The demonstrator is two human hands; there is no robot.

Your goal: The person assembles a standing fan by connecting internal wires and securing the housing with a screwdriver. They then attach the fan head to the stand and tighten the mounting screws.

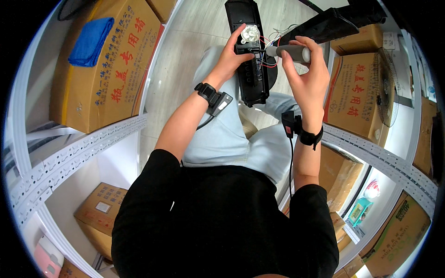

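Note:
A long black plastic housing (pixel 255 90) lies across my lap, reaching away from me. Near its far half sits a clear round part (pixel 250 33), with thin red, white and dark wires running off to the right. My left hand (pixel 230 60) holds the housing from its left side, thumb on the face beside the clear part. In my right hand (pixel 308 76) is a grey cylindrical electric screwdriver (pixel 293 53). It lies nearly level, its narrow end pointing left at the housing just below the clear part; whether the tip touches is too small to tell.
Another long black piece (pixel 331 25) lies beyond my right hand, with wires beside it. Cardboard boxes (pixel 109 69) fill metal shelves (pixel 69 157) on both sides. A blue cloth (pixel 91 41) lies on the left box; a wire fan guard (pixel 385 88) stands at the right.

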